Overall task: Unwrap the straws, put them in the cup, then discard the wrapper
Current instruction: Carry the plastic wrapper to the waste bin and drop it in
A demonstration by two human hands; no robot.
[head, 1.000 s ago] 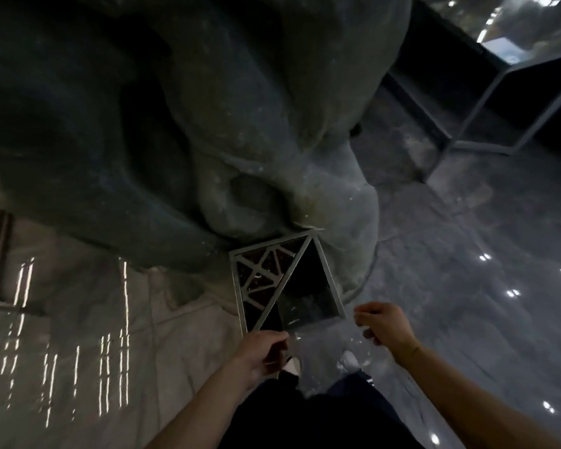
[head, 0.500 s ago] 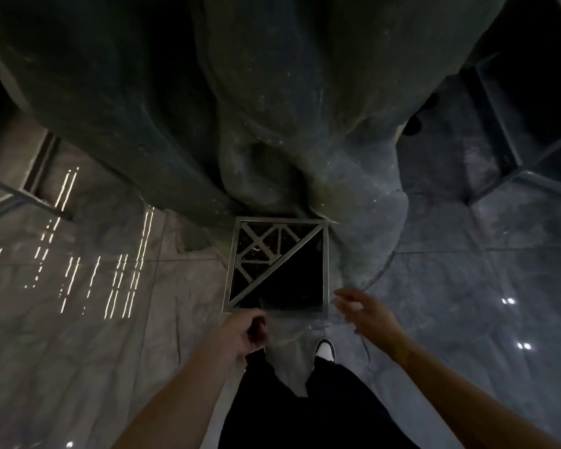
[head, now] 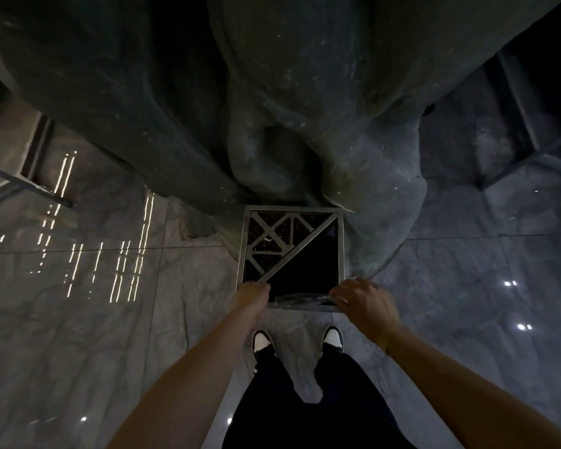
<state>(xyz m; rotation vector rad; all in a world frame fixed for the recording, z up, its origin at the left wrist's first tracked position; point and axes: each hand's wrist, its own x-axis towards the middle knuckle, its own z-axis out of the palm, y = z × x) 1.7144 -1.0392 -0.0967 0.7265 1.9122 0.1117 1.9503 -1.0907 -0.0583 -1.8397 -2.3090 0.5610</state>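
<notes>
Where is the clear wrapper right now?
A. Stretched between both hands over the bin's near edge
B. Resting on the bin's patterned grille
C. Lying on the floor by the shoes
A: the wrapper spans from the left hand to the right hand above the near rim of the bin.

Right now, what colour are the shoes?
The shoes are black and white, with white toes, seen in the head view below the bin.

Both hands (head: 252, 296) (head: 361, 301) now at the bin's (head: 242, 254) near rim, clear wrapper (head: 300, 299) stretched between them.
</notes>
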